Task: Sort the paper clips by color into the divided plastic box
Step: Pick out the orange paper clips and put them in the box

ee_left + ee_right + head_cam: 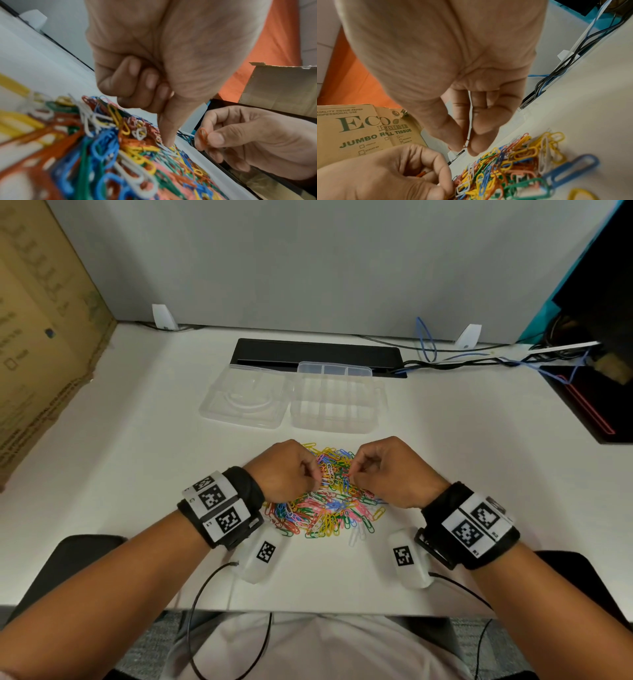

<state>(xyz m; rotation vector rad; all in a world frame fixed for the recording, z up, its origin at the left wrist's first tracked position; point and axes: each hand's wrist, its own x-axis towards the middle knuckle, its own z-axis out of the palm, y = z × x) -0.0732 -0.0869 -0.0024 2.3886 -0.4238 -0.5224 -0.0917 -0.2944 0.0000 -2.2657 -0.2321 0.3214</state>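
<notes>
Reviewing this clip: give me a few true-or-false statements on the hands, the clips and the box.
1. The right hand pinches an orange paper clip. True.
2. The divided plastic box is closed. False: its lid lies open beside it.
3. The paper clip pile lies nearer the person than the box. True.
4. Clips of one color already fill a compartment. False: the compartments look empty.
</notes>
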